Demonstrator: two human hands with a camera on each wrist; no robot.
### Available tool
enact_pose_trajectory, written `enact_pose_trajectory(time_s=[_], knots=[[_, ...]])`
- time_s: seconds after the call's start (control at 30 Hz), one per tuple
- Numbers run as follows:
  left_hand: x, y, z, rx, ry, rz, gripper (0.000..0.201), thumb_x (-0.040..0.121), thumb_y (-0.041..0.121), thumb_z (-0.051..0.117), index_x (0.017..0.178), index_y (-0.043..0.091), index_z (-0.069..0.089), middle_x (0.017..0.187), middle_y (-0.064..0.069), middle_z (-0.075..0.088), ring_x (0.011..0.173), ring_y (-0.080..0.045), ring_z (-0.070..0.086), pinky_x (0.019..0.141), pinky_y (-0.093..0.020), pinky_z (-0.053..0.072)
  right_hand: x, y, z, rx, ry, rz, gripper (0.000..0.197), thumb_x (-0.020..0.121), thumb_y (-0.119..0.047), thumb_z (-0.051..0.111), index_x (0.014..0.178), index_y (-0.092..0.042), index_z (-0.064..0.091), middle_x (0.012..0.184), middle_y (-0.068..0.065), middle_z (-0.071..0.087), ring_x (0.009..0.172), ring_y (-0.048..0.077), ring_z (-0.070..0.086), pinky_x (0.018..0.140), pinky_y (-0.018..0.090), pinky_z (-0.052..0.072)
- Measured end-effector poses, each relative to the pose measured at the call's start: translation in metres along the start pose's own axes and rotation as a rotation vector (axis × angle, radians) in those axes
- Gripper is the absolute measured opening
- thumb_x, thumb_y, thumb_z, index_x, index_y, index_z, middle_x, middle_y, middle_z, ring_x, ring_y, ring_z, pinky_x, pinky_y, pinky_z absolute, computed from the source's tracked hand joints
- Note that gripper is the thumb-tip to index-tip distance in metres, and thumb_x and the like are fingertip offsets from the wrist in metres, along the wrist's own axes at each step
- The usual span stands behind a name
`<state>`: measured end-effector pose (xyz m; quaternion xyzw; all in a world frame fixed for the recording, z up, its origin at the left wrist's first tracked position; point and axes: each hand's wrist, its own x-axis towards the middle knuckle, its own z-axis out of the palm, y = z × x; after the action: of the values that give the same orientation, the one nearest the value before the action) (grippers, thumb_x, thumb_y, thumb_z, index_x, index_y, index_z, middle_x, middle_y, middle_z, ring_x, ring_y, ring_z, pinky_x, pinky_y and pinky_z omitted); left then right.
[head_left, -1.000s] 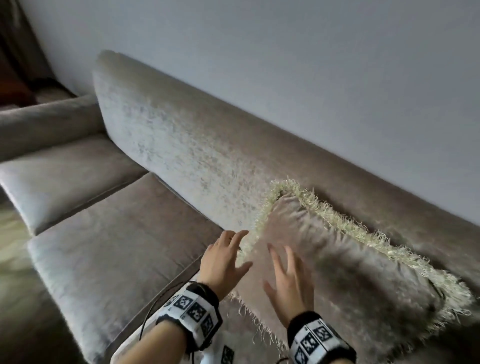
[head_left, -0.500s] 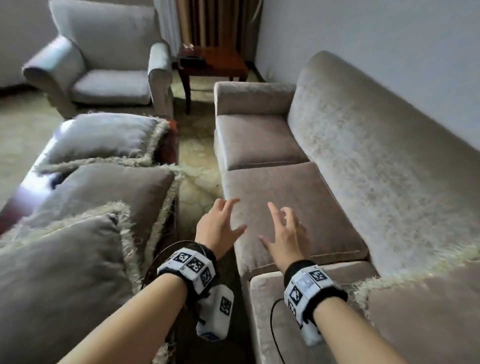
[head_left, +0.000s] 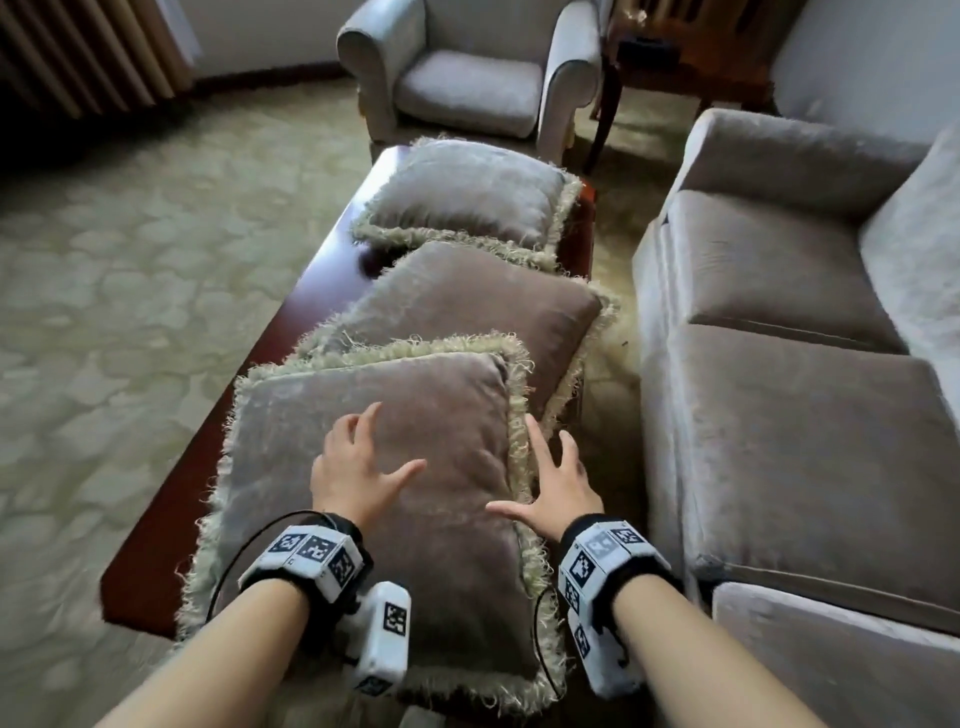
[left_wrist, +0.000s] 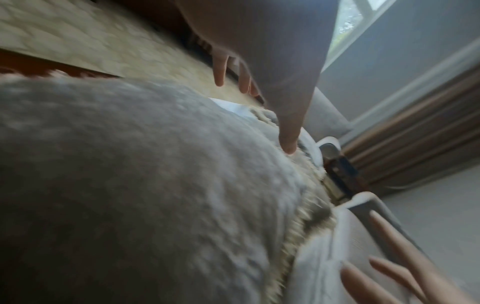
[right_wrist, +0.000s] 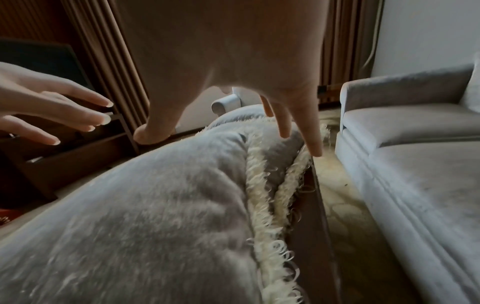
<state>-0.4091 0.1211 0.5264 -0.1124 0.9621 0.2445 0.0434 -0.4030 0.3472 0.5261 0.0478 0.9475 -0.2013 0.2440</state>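
Observation:
Three grey-brown fringed cushions lie in a row on a dark red wooden coffee table (head_left: 171, 509). Over the nearest cushion (head_left: 395, 395) (left_wrist: 130, 185) (right_wrist: 155, 205) both my hands hover with fingers spread. My left hand (head_left: 358, 467) (left_wrist: 259, 82) is above its middle. My right hand (head_left: 556, 483) (right_wrist: 233, 123) is over its right fringed edge, thumb pointing left. Neither hand holds anything, and whether the fingertips touch the fabric is unclear. The middle cushion (head_left: 467, 306) and the far cushion (head_left: 467, 192) lie beyond.
A grey sofa (head_left: 789, 415) runs along the right, a narrow strip of floor between it and the table. A grey armchair (head_left: 467, 78) stands past the table's far end, with a dark side table (head_left: 675, 67) next to it. Patterned carpet (head_left: 130, 260) spreads to the left.
The view has swung left from the sofa and its cushion to the coffee table. Both open hands moved from above the sofa seat to above the nearest cushion on the table.

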Motion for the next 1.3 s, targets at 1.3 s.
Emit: enact_pose_trajectory(time_s=[1.3], knots=[[0.045, -0.136, -0.052, -0.526, 0.029, -0.288, 0.103, 0.058, 0.054, 0.081, 0.141, 0.052, 0.019, 0.149, 0.006, 0.038, 0.134, -0.024, 0.040, 0.111, -0.040, 0.031, 0.055, -0.054, 0.036, 0.473, 0.084, 0.032, 0.116, 0.066, -0.044, 0.079, 0.136, -0.057, -0.012, 0.150, 0.013, 0.030, 0.136, 0.032, 0.030, 0.112, 0.039, 0.023]])
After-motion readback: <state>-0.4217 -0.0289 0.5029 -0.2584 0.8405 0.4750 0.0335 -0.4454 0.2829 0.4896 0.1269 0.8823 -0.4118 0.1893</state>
